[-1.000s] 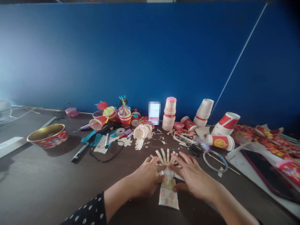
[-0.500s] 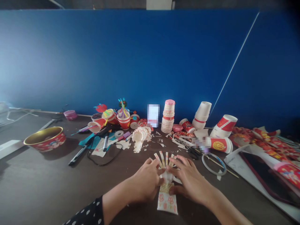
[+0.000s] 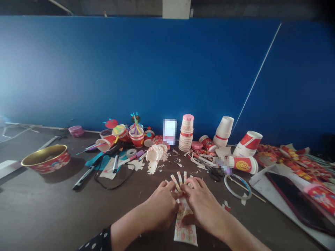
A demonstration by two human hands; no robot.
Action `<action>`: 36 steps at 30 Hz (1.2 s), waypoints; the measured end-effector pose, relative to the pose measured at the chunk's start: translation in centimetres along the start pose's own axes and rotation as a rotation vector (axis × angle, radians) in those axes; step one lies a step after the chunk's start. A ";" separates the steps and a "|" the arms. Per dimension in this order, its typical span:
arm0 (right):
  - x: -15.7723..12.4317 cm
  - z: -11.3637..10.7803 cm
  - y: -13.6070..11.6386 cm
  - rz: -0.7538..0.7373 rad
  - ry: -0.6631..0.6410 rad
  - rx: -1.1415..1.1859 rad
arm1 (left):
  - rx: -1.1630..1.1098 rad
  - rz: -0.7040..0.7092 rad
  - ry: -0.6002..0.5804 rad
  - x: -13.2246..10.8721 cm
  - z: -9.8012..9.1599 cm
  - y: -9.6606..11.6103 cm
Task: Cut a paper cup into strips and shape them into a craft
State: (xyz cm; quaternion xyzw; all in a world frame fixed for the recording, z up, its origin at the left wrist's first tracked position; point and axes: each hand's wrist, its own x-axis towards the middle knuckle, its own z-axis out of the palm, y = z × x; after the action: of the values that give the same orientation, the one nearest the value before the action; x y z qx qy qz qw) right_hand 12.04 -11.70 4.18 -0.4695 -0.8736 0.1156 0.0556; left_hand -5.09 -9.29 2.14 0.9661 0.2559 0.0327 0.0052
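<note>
A flattened paper cup (image 3: 185, 234) with a red flower print lies in front of me, its far end cut into narrow strips that fan out away from me. My left hand (image 3: 164, 202) closes on the left side of the cup near the base of the strips. From the right, my right hand (image 3: 200, 200) grips the same spot, its fingers bent over the strips and its thumb low on the printed part. Both hands hide the cup's middle and some of the strips.
White paper scraps and a cut cup (image 3: 154, 155) lie beyond my hands. A stack of paper cups (image 3: 186, 134) stands behind them. Left are a utility knife (image 3: 85, 177), a marker (image 3: 116, 164) and a gold-lined bowl (image 3: 47, 162); right are a tape roll (image 3: 227, 188), scissors (image 3: 215, 174) and a phone (image 3: 295, 202).
Both hands have drawn closer together over the base of the strips, and my right fingers have curled in. The whole view has shifted slightly.
</note>
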 end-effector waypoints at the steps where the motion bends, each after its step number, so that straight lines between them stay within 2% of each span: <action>1: 0.0 0.1 0.2 -0.003 0.014 0.015 | -0.008 -0.005 -0.002 0.0 -0.2 0.0; 5: -0.4 0.6 2.6 0.021 0.094 0.100 | -0.108 -0.036 0.015 -0.3 -0.6 -0.2; 6: -0.4 0.8 3.2 0.061 0.123 0.136 | -0.143 -0.040 0.021 -0.3 -0.6 -0.3; 9: 0.0 1.2 4.3 0.246 0.323 0.228 | -0.214 -0.047 0.041 -0.1 -0.2 -0.5; 11: 0.3 1.3 4.2 0.312 0.291 0.301 | -0.236 -0.047 0.066 0.1 0.3 -0.6; 15: -0.1 0.4 3.4 0.407 0.122 0.392 | -0.267 -0.066 0.143 0.3 1.1 -0.3; 18: -0.7 -0.5 3.2 0.431 0.268 0.328 | -0.279 -0.093 0.190 0.3 1.4 -0.2; 20: -1.1 -0.8 3.2 0.455 0.193 0.385 | -0.288 -0.136 0.207 0.4 1.4 -0.2; 24: -1.2 -0.4 3.3 0.492 -0.192 0.506 | -0.304 -0.242 0.220 0.6 1.6 -0.3; 26: -1.1 -0.1 3.4 0.476 -0.284 0.520 | -0.309 -0.262 0.220 0.6 1.8 -0.4; 36: -0.6 0.4 4.1 0.478 -0.322 0.633 | -0.319 -0.164 0.179 0.2 1.6 -0.7</action>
State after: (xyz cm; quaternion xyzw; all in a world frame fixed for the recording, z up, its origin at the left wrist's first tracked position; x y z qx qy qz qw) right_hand 15.60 -10.11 2.80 -0.5944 -0.6593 0.4594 0.0312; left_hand -5.14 -8.56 0.56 0.9222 0.3249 0.1578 0.1379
